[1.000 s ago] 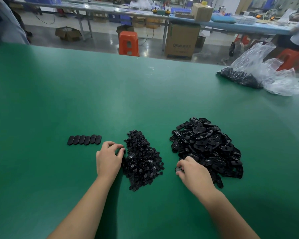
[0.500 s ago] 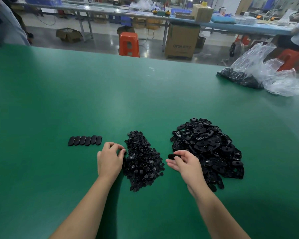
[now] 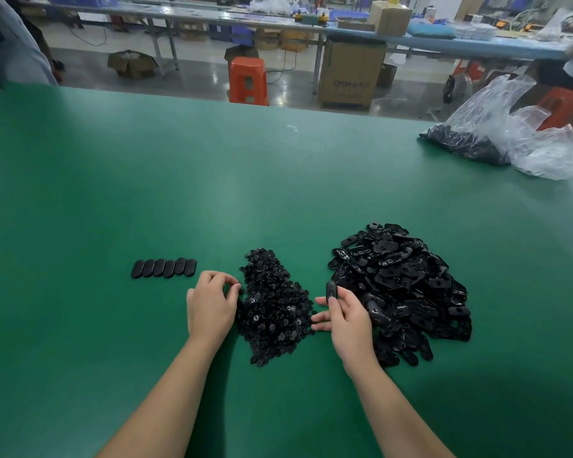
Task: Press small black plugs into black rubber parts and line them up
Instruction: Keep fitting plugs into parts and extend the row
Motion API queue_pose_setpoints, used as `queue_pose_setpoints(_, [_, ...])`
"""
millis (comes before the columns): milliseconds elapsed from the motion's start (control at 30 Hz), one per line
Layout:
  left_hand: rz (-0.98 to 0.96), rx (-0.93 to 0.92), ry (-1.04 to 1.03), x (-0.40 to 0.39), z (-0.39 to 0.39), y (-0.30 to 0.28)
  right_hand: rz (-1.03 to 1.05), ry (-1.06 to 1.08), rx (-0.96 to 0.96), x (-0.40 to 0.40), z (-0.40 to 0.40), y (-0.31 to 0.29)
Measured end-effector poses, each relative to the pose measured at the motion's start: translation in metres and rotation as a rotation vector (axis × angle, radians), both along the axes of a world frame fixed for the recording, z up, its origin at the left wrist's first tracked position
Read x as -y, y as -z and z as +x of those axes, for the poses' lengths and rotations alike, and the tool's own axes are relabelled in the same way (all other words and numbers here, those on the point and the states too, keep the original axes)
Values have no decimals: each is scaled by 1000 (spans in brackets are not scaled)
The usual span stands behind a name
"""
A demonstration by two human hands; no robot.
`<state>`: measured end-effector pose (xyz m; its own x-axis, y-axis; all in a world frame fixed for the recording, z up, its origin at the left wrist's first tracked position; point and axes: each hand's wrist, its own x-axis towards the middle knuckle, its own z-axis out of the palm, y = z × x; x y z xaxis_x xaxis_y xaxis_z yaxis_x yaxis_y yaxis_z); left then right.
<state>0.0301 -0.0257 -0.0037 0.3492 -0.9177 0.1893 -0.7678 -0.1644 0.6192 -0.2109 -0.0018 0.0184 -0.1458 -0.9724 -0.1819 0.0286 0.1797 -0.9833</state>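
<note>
A heap of small black plugs (image 3: 273,305) lies on the green table (image 3: 245,180), with a bigger heap of black oval rubber parts (image 3: 407,285) to its right. Several finished parts (image 3: 163,268) stand in a row at the left. My left hand (image 3: 210,305) rests at the left edge of the plug heap, fingertips curled together; whether it pinches a plug is hidden. My right hand (image 3: 346,320) holds one rubber part (image 3: 331,291) upright between thumb and fingers, between the two heaps.
A clear plastic bag (image 3: 510,133) with more black parts lies at the table's far right. Beyond the far edge stand an orange stool (image 3: 248,80), a cardboard box (image 3: 351,74) and another workbench. A person's sleeve (image 3: 10,51) shows at the top left.
My right hand has picked one rubber part out of the big heap and raised it toward the middle. My left hand has stayed at the plug heap's edge.
</note>
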Motion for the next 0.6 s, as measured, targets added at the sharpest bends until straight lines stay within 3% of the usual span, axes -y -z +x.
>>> queue_pose_setpoints(333, [-43,-242,-67,-6,-2,-4,-94,12,-192,-7,-3,14])
queue_pose_setpoints(600, [-52,-311,-73,-8,-2,-7,-118,-26,-118,-8,-3,13])
